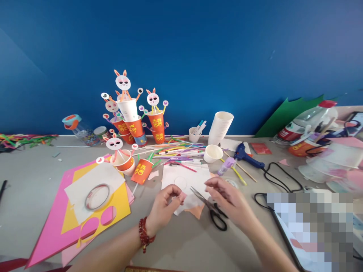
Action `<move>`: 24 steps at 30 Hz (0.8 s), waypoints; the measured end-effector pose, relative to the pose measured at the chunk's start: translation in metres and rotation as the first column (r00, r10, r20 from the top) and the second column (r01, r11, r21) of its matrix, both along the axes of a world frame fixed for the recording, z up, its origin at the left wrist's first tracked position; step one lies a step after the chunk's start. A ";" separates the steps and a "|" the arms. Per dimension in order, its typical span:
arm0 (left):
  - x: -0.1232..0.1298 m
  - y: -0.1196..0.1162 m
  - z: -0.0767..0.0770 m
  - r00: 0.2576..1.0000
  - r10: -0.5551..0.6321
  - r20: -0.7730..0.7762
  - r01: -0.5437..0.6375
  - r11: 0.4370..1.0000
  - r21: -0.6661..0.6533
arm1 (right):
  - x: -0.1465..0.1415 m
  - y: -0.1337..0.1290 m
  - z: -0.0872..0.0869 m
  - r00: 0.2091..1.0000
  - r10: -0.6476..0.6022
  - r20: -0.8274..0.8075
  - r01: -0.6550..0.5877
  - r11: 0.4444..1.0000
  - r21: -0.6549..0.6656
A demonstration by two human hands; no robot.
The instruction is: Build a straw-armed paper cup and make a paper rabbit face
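My left hand [164,206] pinches a small pink paper piece [183,197] between thumb and fingers, over a white sheet [170,172] with a circle outline drawn on it. My right hand [231,200] is held just right of the sheet, thumb and fingers apart, with nothing visible in it. Black-handled scissors [218,220] lie between the hands, blades pointing away and to the left across the sheet. A peach paper scrap [195,212] sticks out beneath the sheet's near edge.
Left are pink [52,219] and yellow sheets under a tape roll [97,197]. Behind stand rabbit figures on paper cups [133,126], scattered pipe cleaners [181,153], stacked white cups [219,127] and a blue glue gun [246,156]. A black-edged tablet-like object [286,236], partly blurred, sits right.
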State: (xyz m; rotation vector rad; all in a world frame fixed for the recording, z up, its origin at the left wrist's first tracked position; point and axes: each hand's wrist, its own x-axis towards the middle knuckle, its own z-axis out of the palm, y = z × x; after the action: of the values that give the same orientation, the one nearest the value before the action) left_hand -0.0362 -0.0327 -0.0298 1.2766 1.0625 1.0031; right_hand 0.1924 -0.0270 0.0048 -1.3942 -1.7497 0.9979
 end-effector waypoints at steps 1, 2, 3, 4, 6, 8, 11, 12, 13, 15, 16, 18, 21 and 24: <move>0.000 0.000 0.000 1.000 0.001 0.002 -0.001 1.000 -0.006 | 0.012 -0.004 0.002 0.988 -0.036 0.149 0.033 0.999 0.022; 0.000 0.001 0.000 1.000 -0.001 0.009 0.001 1.000 -0.010 | 0.023 -0.009 0.001 0.955 -0.070 0.287 0.060 0.997 0.044; 0.000 0.001 0.000 1.000 -0.006 0.020 0.007 1.000 -0.013 | 0.032 -0.016 -0.002 0.913 -0.072 0.400 0.057 0.997 0.051; 0.001 0.002 0.000 0.999 -0.012 0.034 0.012 1.000 -0.014 | 0.037 -0.022 -0.007 0.870 -0.082 0.486 0.061 0.996 0.058; 0.001 0.003 0.001 0.998 -0.017 0.057 0.017 1.000 -0.015 | 0.042 -0.034 -0.020 0.812 -0.062 0.580 0.050 0.998 0.037; 0.002 0.004 0.001 0.997 -0.014 0.074 0.016 1.000 -0.017 | 0.040 -0.042 -0.030 0.777 -0.046 0.628 0.042 0.999 0.022; 0.003 0.006 0.003 0.996 -0.005 0.085 0.006 1.000 -0.020 | 0.033 -0.043 -0.034 0.740 -0.030 0.672 0.033 0.999 0.008; 0.002 0.006 0.003 0.996 -0.001 0.086 0.003 1.000 -0.021 | 0.032 -0.042 -0.033 0.734 -0.024 0.679 0.036 0.999 -0.003; 0.002 0.006 0.004 0.996 0.003 0.086 -0.001 1.000 -0.025 | 0.032 -0.041 -0.031 0.734 -0.020 0.679 0.043 0.999 -0.018; 0.002 0.006 0.005 0.996 0.012 0.084 -0.008 0.999 -0.042 | 0.036 -0.039 -0.028 0.757 -0.008 0.653 0.063 0.996 -0.061; 0.001 0.006 0.006 0.996 0.018 0.082 -0.014 0.998 -0.055 | 0.040 -0.038 -0.028 0.777 0.000 0.630 0.071 0.994 -0.088; 0.001 0.006 0.007 0.997 0.035 0.074 -0.029 0.996 -0.081 | 0.050 -0.036 -0.030 0.818 0.014 0.575 0.084 0.986 -0.144; 0.001 0.007 0.007 0.995 0.061 0.079 -0.053 0.993 -0.101 | 0.065 -0.035 -0.036 0.902 0.025 0.430 0.085 0.968 -0.235; 0.000 0.009 0.007 0.992 0.077 0.102 -0.068 0.994 -0.088 | 0.067 -0.035 -0.035 0.998 0.001 0.066 0.021 0.941 -0.339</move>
State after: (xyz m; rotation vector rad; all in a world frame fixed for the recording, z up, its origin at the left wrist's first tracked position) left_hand -0.0359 -0.0242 -0.0226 1.1114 1.0654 1.0573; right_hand 0.2590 -0.0618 -0.0304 -1.6617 -1.6685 1.3097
